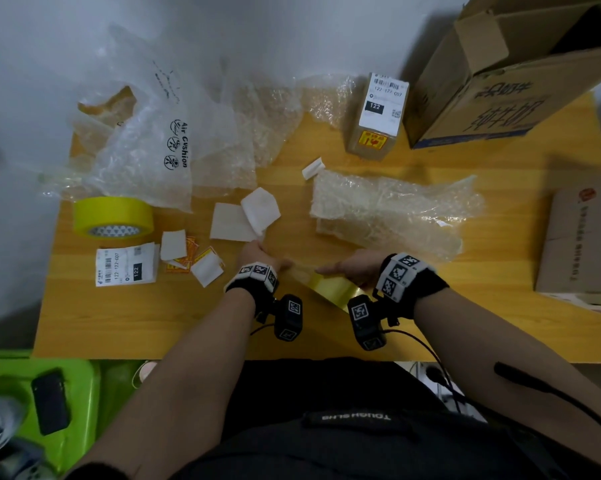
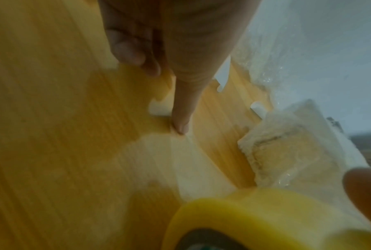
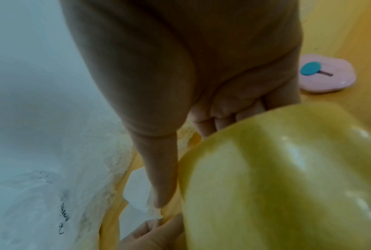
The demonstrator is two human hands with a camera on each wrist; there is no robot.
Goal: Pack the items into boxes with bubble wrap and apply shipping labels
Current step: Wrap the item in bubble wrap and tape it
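Observation:
My right hand [image 1: 354, 268] grips a yellow tape roll [image 1: 333, 289] just above the wooden table [image 1: 126, 323]; the roll [image 3: 276, 169] fills the right wrist view, my thumb lying along its side. My left hand [image 1: 261, 258] pinches the free end of a clear tape strip [image 1: 299, 268] stretched between both hands. That strip [image 2: 174, 160] runs from the roll [image 2: 265, 219] to my fingers. A bubble-wrapped item [image 1: 389, 213] lies just beyond the hands. A small labelled box [image 1: 378, 116] stands at the back.
A second yellow tape roll [image 1: 113, 216], a shipping label [image 1: 126, 265], orange stickers [image 1: 188, 258] and white backing papers [image 1: 243, 216] lie left. Loose bubble wrap [image 1: 153, 133] is heaped at back left. A big open carton [image 1: 500, 71] and another box [image 1: 583, 237] stand right.

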